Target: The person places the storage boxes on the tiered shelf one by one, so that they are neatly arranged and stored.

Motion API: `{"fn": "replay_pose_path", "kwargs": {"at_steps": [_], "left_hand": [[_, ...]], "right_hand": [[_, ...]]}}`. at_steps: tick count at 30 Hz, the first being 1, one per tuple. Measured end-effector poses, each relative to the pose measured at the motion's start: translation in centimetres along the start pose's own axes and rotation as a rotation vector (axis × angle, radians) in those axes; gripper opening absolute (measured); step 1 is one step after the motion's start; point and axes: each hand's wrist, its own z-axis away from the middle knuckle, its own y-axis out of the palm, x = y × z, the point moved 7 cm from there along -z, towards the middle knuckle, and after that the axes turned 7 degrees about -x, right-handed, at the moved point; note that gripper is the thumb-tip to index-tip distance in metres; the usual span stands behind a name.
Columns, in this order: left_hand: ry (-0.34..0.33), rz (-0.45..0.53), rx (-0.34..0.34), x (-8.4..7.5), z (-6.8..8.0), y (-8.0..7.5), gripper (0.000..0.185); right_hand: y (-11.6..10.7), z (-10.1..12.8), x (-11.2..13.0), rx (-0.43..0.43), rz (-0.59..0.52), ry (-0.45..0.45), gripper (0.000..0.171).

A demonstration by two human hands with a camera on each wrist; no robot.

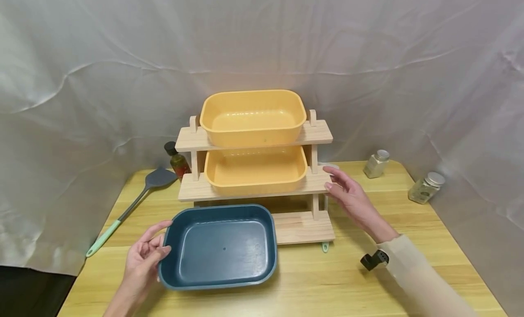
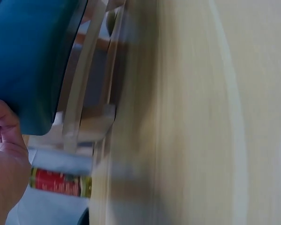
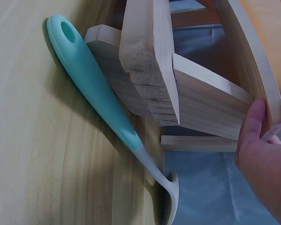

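Observation:
A dark blue plastic basin is held up by its left side, pinched between the thumb and fingers of my left hand. It overlaps the bottom board of a three-tier wooden rack in the head view. My right hand grips the right end of the rack's middle board, fingertips at its edge. Two yellow basins stand on the rack, one on the top tier and one on the middle tier. The left wrist view shows the blue basin's side above the table.
A grey spatula with a mint handle lies at the left, near a dark-capped sauce bottle. Two spice jars stand right of the rack, one farther back, one nearer. A mint-handled utensil lies beside the rack's right foot.

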Motion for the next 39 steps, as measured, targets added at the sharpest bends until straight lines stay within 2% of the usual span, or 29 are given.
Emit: {"fn": "replay_pose_path", "kwargs": {"at_steps": [4,19,24,27,32,39], "left_hand": [[-0.006,0.007,0.024,0.7,-0.3,1.1,0.058],[-0.075,0.056,0.029,3.7,-1.5,5.0,0.056],[-0.068,0.060,0.001,4.0,-2.1,6.1,0.053],[-0.062,0.028,-0.037,4.0,-2.4,6.5,0.052],[-0.063,-0.041,-0.101,4.0,-2.8,6.7,0.051],[-0.054,-0.071,-0.117,4.2,-3.2,6.8,0.051]], "right_hand": [[0.0,0.0,0.1,0.002,0.007,-0.004,0.057],[-0.1,0.1,0.0,-0.003,0.029,0.019,0.058],[-0.1,-0.1,0.1,0.000,0.046,0.019,0.058],[-0.1,-0.1,0.2,-0.002,0.056,0.014,0.058],[-0.1,-0.1,0.2,-0.002,0.067,0.005,0.057],[-0.1,-0.1,0.1,-0.003,0.076,-0.001,0.056]]}}
